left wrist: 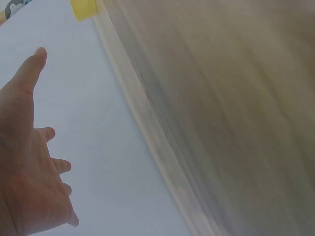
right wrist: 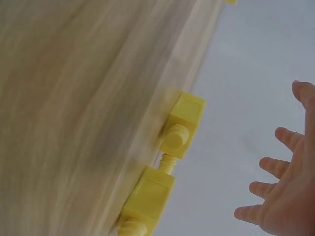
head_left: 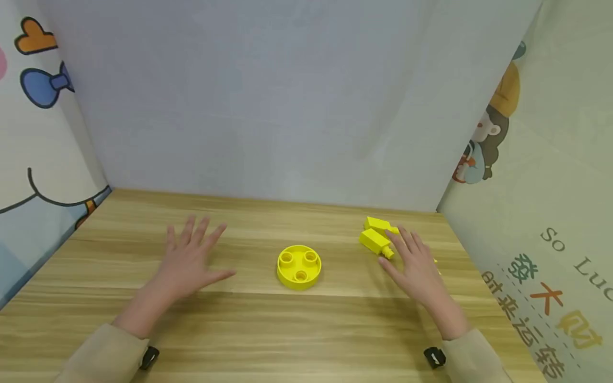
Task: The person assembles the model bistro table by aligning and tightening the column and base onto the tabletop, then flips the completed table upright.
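Note:
My left hand (head_left: 188,266) hovers over the left of the table, fingers spread and straight, holding nothing. Between my hands sits a round yellow base (head_left: 299,266) with a raised rim and three ring-shaped sockets facing up. On the right, my right hand (head_left: 415,268) is held above the table with fingers apart. Just beyond its fingertips lie two yellow blocks, a nearer one (head_left: 373,241) and a farther one (head_left: 377,224), each with a ridged peg at one end. More yellow shows behind the right hand, mostly hidden. The right wrist view also has yellow blocks (right wrist: 147,199) below the open palm.
The wood-grain table (head_left: 249,330) runs back to a plain pale cloth (head_left: 268,106). Printed cloths hang along both sides, the left one (head_left: 43,154) with cartoon shapes, the right one (head_left: 551,175) with lettering. A dark band (head_left: 435,357) sits at each wrist.

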Action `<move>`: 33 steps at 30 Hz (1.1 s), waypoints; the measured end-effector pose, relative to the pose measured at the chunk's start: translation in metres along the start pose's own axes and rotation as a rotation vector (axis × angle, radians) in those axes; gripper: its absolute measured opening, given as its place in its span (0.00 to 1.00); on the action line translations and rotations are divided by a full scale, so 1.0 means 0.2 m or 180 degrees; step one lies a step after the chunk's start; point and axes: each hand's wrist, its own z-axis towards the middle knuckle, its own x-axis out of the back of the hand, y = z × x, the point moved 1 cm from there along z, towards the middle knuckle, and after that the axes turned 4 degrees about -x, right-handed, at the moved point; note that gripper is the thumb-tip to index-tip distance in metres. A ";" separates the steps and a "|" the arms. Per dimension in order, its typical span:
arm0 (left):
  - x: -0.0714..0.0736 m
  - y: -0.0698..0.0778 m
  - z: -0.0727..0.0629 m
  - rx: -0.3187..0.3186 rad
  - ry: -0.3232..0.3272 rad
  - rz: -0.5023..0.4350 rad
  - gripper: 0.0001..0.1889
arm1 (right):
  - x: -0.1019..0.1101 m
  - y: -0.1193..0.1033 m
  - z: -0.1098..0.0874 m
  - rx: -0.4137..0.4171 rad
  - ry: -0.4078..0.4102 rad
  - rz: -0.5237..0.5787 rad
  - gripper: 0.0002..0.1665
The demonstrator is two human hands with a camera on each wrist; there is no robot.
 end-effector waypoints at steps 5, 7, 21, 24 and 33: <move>-0.04 0.04 0.09 -0.0116 -0.0027 -0.0064 0.53 | -0.06 0.03 0.08 0.0067 0.0053 0.0019 0.38; -0.06 0.05 0.13 -0.0169 -0.0048 -0.0067 0.54 | -0.07 0.04 0.11 0.0057 0.0034 0.0018 0.38; -0.17 0.22 0.33 -0.0758 -0.0401 -0.0478 0.61 | -0.17 0.06 0.30 -0.0040 -0.0230 0.0474 0.43; -0.19 0.25 0.35 -0.0883 -0.0582 -0.0707 0.62 | -0.19 0.07 0.33 -0.0144 -0.0378 0.0488 0.43; -0.26 0.29 0.43 -0.0953 -0.1138 -0.1388 0.61 | -0.25 0.11 0.40 -0.0348 -0.0505 0.0516 0.38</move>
